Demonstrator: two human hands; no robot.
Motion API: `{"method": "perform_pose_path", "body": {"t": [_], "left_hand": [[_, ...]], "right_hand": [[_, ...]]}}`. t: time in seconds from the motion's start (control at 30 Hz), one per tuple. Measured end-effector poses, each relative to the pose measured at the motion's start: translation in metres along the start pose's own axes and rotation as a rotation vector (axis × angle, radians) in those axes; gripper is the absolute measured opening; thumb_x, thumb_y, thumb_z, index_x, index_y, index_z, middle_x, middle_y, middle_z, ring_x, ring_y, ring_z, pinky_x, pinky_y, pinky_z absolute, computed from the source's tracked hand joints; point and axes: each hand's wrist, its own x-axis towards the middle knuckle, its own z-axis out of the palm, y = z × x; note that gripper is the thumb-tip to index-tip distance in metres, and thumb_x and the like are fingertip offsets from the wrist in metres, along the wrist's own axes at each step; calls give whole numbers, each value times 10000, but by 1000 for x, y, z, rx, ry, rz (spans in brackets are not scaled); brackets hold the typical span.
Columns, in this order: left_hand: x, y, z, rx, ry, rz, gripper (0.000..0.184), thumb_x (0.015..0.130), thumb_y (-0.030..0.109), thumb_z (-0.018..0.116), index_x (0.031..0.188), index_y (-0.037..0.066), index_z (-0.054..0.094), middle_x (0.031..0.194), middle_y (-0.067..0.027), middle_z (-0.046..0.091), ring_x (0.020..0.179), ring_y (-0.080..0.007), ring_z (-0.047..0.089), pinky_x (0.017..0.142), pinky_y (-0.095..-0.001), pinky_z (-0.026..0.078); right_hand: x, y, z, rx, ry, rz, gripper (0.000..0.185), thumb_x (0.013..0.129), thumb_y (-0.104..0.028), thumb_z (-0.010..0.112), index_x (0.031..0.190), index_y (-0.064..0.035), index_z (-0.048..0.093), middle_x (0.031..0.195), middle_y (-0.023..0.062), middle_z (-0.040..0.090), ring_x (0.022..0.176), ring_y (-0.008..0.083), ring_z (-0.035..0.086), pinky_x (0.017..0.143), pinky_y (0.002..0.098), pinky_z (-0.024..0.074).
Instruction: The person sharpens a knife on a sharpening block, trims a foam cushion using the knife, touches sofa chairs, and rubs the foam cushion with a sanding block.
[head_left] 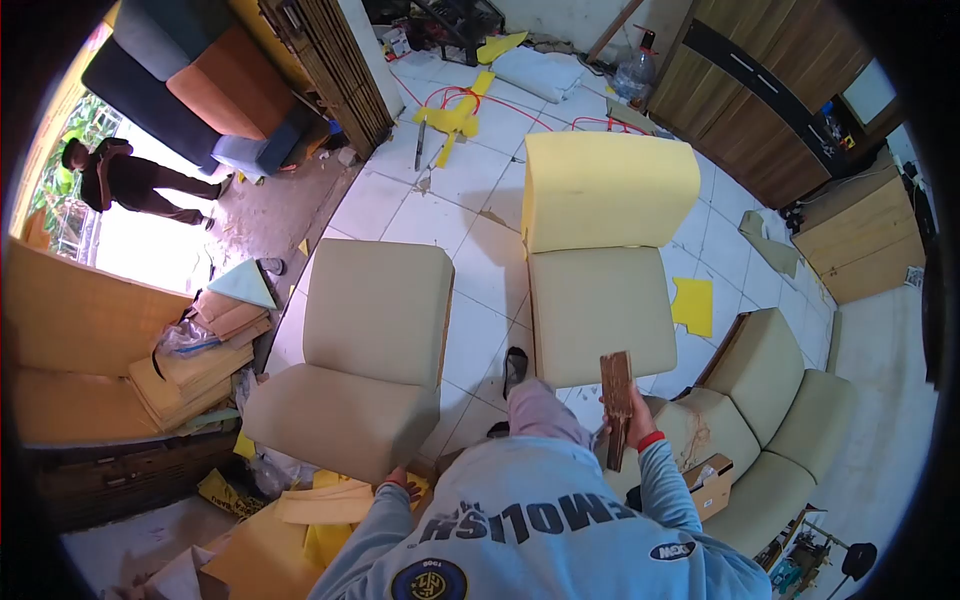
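My right hand (643,420) is closed around a rough brown wooden block (616,385), held upright in front of my body. Beside it stands the padded beige chair (602,310), whose backrest is covered in bare yellow foam (612,190). My left hand (402,484) is low at the front edge of the other beige chair (345,415), seemingly touching it. Its fingers look slightly apart, though they show only small. Under that hand lie yellow foam scraps (335,500).
A beige sofa (775,430) with an open cardboard box (712,487) stands at right. Stacked foam pieces (190,380) lie at left. A red hose (510,105) crosses the tiled floor (400,205). Another person (140,180) stands outside the doorway near stacked cushions (230,85).
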Motion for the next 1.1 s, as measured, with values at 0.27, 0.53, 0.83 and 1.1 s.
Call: {"method": "perform_pose_path", "body": {"t": [0.27, 0.53, 0.83, 1.1], "left_hand": [[21, 126, 48, 498, 66, 848, 527, 940, 432, 540, 1241, 4, 595, 1125, -180, 671, 1016, -330, 646, 868, -439, 508], [-45, 309, 91, 578, -25, 962, 489, 954, 382, 556, 1206, -35, 597, 1043, -174, 689, 900, -217, 664, 749, -375, 537], [-130, 661, 14, 1506, 0, 999, 430, 964, 317, 533, 1225, -23, 569, 1109, -147, 655, 977, -256, 638, 820, -393, 511], [-314, 1062, 140, 1529, 255, 1497, 420, 981, 281, 512, 1286, -8, 525, 1232, -132, 607, 1077, -260, 595, 893, -374, 486]], "right_hand": [[109, -163, 47, 73, -169, -69, 670, 906, -700, 420, 1243, -135, 547, 1007, 51, 625, 702, 173, 590, 549, 356, 497], [243, -327, 110, -200, 95, -315, 715, 893, -674, 477, 1355, -129, 491, 1164, 61, 603, 845, 171, 570, 684, 340, 478], [390, -446, 165, -520, 1274, -386, 1035, 681, -562, 748, 1508, -186, 251, 1467, 270, 291, 1214, 459, 453, 976, 547, 384], [443, -434, 162, -686, 1387, -343, 1053, 750, -634, 668, 1536, -147, 165, 1463, 279, 256, 1076, 428, 498, 909, 527, 438]]}}
